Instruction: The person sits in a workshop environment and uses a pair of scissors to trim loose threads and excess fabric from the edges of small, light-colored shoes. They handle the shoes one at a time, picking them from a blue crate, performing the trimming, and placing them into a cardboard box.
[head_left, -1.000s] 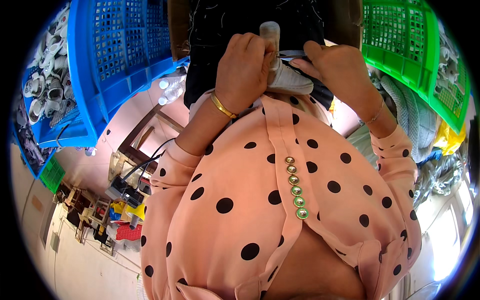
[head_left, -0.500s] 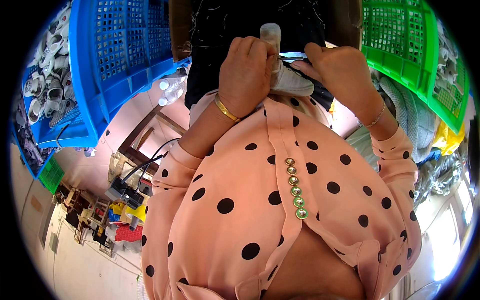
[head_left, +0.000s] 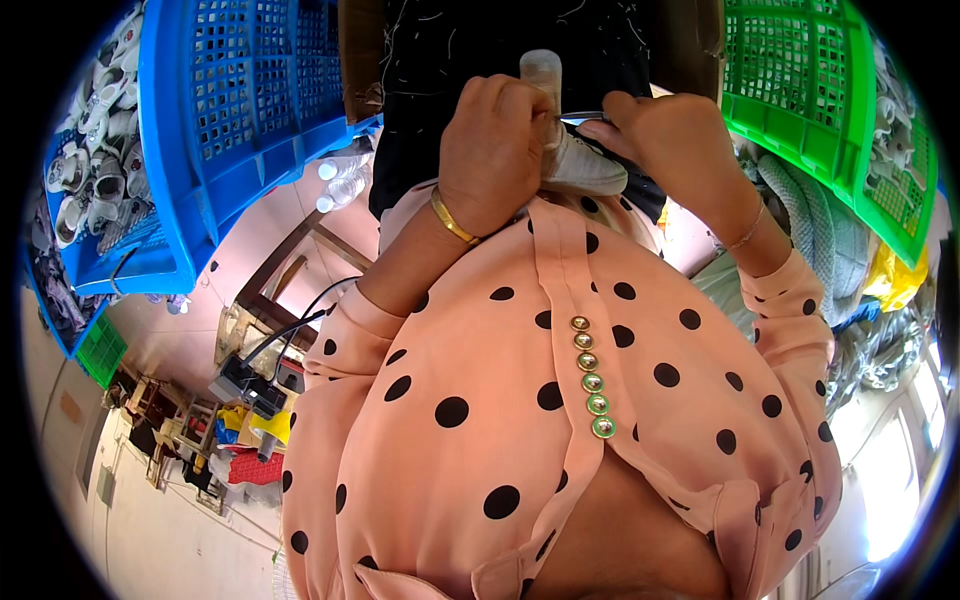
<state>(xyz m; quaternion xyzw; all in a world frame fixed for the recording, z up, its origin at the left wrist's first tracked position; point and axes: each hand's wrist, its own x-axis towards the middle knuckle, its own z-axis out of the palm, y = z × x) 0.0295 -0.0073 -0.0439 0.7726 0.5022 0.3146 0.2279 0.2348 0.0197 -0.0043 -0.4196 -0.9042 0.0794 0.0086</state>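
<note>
My left hand (head_left: 492,150) is closed around a small white shoe (head_left: 588,172) on my lap, close against my shirt. A pale rounded piece (head_left: 541,70) sticks up past the fingers; I cannot tell whether it belongs to the same shoe. In my right hand (head_left: 685,145) is a pair of thread snips (head_left: 584,116), mostly hidden by the fingers. Their thin metal blades point left, with the tip at the shoe beside my left fingertips. Whatever the left fingertips pinch there is too small to make out.
Left stands a blue plastic crate (head_left: 170,150), with several small shoes (head_left: 105,180) beyond it. A green crate (head_left: 800,110) stands right, near more shoes (head_left: 893,135). Loose threads lie on my dark lap (head_left: 450,60). Clear bottles (head_left: 343,182) stand by the blue crate.
The snips' blades were apart and now look closed together into one thin line. My right hand has shifted slightly left, while my left hand and the shoe stay nearly in place.
</note>
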